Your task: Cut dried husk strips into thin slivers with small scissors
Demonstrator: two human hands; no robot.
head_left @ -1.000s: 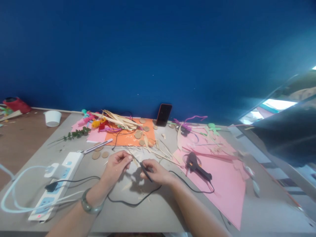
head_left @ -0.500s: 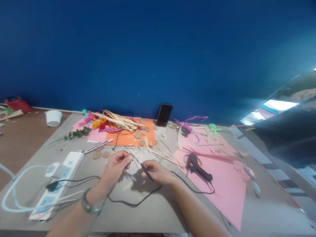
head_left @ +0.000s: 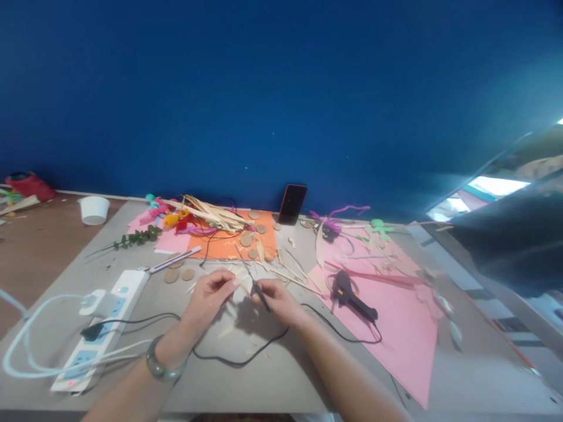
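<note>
My left hand (head_left: pixel 209 295) pinches a thin pale straw strip (head_left: pixel 237 283) between thumb and fingertips, just above the grey table (head_left: pixel 272 375). My right hand (head_left: pixel 276 300) is closed round small black-handled scissors (head_left: pixel 255 283), whose blades point up and away toward the strip. The two hands nearly touch at the table's near middle. A green bangle (head_left: pixel 163 363) sits on my left wrist. Loose straw slivers (head_left: pixel 285 269) lie just beyond the hands.
A black glue gun (head_left: pixel 349 293) lies on pink paper (head_left: pixel 396 316) to the right, its cord looping under my hands. A white power strip (head_left: pixel 105 322) lies left. Orange paper (head_left: pixel 229 243), cardboard discs, pipe cleaners, a phone (head_left: pixel 292 204) and a white cup (head_left: pixel 94 210) stand farther back.
My right hand has moved slightly left and up, and the scissors have swung more upright toward the strip. My left hand has stayed almost still.
</note>
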